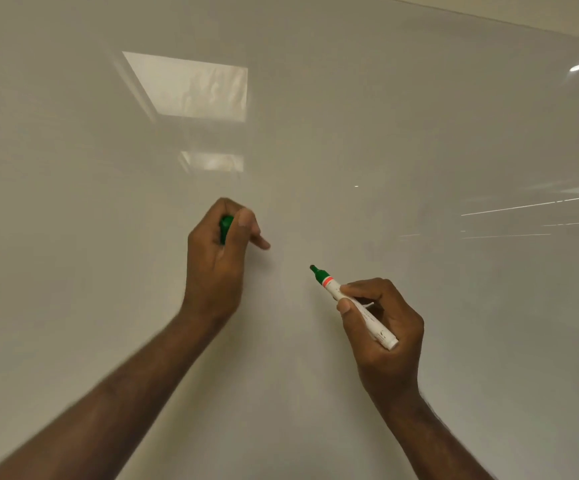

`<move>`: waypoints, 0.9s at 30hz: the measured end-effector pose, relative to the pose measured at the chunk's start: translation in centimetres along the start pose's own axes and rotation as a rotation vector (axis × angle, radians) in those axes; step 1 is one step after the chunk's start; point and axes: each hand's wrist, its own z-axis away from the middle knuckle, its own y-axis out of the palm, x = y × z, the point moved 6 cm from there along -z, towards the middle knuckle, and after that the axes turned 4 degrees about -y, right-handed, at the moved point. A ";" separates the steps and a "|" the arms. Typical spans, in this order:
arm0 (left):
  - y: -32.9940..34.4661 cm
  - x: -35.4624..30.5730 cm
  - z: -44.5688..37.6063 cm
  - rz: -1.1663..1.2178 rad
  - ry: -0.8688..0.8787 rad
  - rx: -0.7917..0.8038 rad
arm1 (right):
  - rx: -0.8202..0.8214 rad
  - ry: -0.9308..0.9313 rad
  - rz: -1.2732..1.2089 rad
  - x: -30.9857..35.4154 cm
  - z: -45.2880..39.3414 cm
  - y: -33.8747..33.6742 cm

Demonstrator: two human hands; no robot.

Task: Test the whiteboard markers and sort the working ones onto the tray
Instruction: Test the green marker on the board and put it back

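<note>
- My right hand (381,317) had its grip closed round a whiteboard marker (357,306), thumb and forefinger pinching the barrel near its front and the remaining fingers curled beneath it.
- The marker was a smooth white cylinder with a thin orange-red band, a green collar and a dark tip; the tip pointed up and to the left of my right grip, toward the whiteboard (315,133), though I could not tell whether it touched the surface.
- There was small dark print along the barrel, too fine to read.
- My left hand (219,251) was curled tight round the green cap (226,229), a ribbed-looking plastic piece, with only part of it showing between the fingers and thumb.
- The left grip sat up and to the left of the marker tip, well apart from my right hand.
- The whiteboard was glossy and pale, filling the space behind both grips, with soft reflections of rectangular ceiling lights above my left hand.
</note>
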 end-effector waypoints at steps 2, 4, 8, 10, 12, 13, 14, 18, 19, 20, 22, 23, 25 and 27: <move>-0.1 0.2 2.3 0.141 -0.026 -0.008 | 0.005 0.033 0.000 -0.4 1.2 -0.3; -0.4 1.0 4.5 0.350 -0.090 -0.042 | 0.005 0.050 -0.003 -0.5 2.2 -0.6; -0.8 2.9 8.6 0.595 -0.258 -0.139 | -0.018 0.091 0.001 -0.8 4.3 -1.4; -0.7 3.8 10.4 0.578 -0.334 -0.191 | -0.026 0.117 -0.005 -0.8 5.2 -1.5; -0.6 4.6 12.1 0.506 -0.421 -0.243 | -0.025 0.146 -0.017 -0.8 6.2 -1.5; -0.6 5.0 13.0 0.470 -0.462 -0.267 | -0.024 0.165 -0.028 -0.8 6.7 -1.5; -0.7 5.3 13.8 0.436 -0.496 -0.282 | -0.021 0.183 -0.040 -0.8 7.1 -1.5; -1.0 5.9 17.1 0.358 -0.626 -0.286 | 0.011 0.245 -0.066 -0.7 8.9 -1.3; -1.1 6.0 17.8 0.360 -0.653 -0.290 | 0.015 0.265 -0.071 -0.7 9.3 -1.3; -1.2 6.1 18.5 0.363 -0.676 -0.295 | 0.020 0.292 -0.080 -0.8 9.8 -1.3; -1.4 6.2 19.6 0.381 -0.723 -0.311 | 0.037 0.334 -0.104 -1.0 10.6 -1.1; -1.4 6.2 20.1 0.396 -0.749 -0.315 | 0.047 0.356 -0.119 -1.0 11.0 -1.0; -1.4 6.3 21.0 0.418 -0.804 -0.305 | 0.066 0.407 -0.160 -1.1 11.8 -0.9; -1.5 6.3 21.8 0.423 -0.838 -0.283 | 0.078 0.439 -0.201 -1.2 12.4 -0.7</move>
